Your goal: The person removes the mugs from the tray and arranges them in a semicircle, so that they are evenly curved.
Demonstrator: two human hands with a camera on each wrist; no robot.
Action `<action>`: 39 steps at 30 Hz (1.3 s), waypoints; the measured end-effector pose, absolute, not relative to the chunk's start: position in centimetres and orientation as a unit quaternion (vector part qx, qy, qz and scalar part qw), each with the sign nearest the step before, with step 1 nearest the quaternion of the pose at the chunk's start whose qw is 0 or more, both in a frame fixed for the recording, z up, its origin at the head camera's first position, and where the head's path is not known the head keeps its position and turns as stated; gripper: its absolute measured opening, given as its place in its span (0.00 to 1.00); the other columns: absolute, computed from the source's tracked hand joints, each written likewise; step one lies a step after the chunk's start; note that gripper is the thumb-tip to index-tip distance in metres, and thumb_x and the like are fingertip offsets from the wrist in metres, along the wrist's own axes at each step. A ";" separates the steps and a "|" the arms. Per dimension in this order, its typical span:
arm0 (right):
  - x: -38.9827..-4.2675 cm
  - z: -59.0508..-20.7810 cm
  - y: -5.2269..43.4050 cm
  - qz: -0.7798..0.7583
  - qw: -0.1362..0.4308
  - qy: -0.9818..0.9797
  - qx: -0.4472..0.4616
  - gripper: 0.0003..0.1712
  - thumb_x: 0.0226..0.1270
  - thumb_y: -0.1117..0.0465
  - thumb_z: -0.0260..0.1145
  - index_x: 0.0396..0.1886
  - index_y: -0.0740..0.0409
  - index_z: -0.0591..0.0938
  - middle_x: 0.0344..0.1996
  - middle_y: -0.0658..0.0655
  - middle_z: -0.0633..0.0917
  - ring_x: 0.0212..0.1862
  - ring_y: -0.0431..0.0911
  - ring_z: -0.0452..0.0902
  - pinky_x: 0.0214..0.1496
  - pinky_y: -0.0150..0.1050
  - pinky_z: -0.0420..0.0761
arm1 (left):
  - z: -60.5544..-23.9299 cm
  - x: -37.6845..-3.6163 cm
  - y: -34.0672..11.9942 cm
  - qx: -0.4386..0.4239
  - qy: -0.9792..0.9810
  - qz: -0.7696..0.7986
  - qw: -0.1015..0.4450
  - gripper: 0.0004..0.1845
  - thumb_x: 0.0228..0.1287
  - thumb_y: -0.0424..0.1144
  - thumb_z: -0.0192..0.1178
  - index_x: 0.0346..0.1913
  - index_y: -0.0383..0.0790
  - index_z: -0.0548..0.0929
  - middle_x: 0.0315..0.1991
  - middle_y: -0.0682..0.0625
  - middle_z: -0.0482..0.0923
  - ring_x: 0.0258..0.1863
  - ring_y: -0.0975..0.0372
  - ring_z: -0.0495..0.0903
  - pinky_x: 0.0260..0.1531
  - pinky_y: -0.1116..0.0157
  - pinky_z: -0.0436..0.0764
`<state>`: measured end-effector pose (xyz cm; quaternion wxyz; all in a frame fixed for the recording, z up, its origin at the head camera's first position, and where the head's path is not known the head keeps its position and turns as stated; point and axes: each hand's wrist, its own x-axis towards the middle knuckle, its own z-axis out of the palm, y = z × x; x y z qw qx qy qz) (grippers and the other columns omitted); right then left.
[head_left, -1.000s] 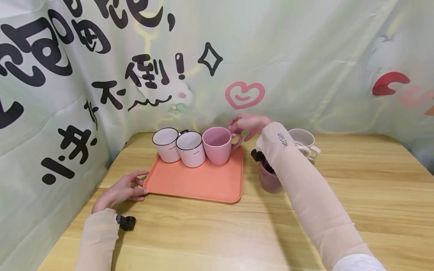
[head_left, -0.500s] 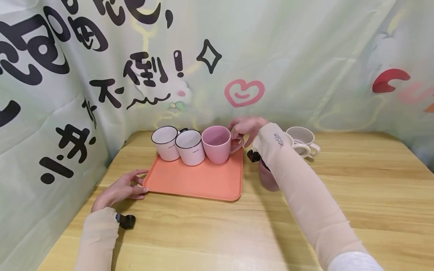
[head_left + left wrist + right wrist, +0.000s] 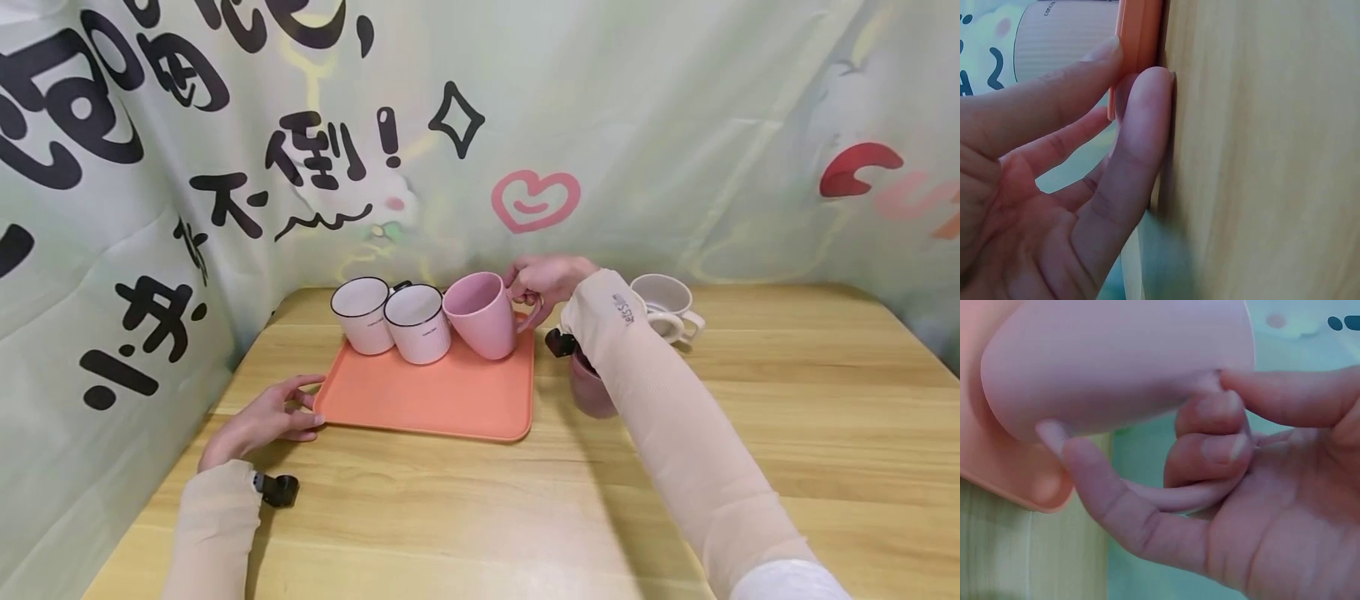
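Pink mug (image 3: 483, 325), one: tilted, at the back right of the orange tray (image 3: 423, 404); we find its handle grasped by the right hand (image 3: 553, 279). Black-rimmed white mugs (image 3: 417, 333), two: upright on the tray. Left hand (image 3: 262, 418): pinching the tray's left edge.

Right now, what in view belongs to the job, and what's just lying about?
In the job:
- pink mug, tilted, its handle in the right hand
- orange tray, left hand at its edge
- probably two black-rimmed white mugs on it

Apparently lying about:
- mauve mug, part hidden
- pale mug off the tray
- printed backdrop
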<state>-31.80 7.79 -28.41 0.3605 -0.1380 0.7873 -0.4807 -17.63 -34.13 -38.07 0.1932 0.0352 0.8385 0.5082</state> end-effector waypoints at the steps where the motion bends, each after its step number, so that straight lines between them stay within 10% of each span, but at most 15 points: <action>1: -31.8 -28.4 7.8 -0.487 0.357 0.785 -0.141 0.05 0.71 0.75 0.46 0.43 0.68 0.66 0.20 0.55 0.63 0.27 0.54 0.78 0.46 0.59 0.86 | -38.1 -17.6 -34.1 0.035 0.838 0.508 0.193 0.40 0.68 0.23 0.62 0.76 0.23 0.52 0.47 0.34 0.69 0.38 0.57 0.84 0.39 0.60 0.89; 6: -31.8 -28.1 8.0 -0.526 0.324 0.774 -0.141 0.04 0.72 0.75 0.48 0.36 0.66 0.66 0.20 0.54 0.62 0.21 0.45 0.61 0.43 0.56 0.88 | -38.2 -17.5 -34.2 0.035 0.840 0.507 0.191 0.40 0.68 0.23 0.62 0.76 0.23 0.52 0.48 0.33 0.69 0.38 0.56 0.84 0.39 0.60 0.89; 39: -30.4 -24.8 9.2 -0.604 0.169 0.772 -0.102 0.02 0.78 0.71 0.53 0.44 0.65 0.67 0.22 0.54 0.64 0.23 0.44 0.61 0.40 0.52 0.84 | -38.2 -17.8 -34.1 0.036 0.840 0.508 0.190 0.40 0.68 0.23 0.62 0.76 0.22 0.52 0.47 0.34 0.68 0.37 0.57 0.83 0.39 0.61 0.89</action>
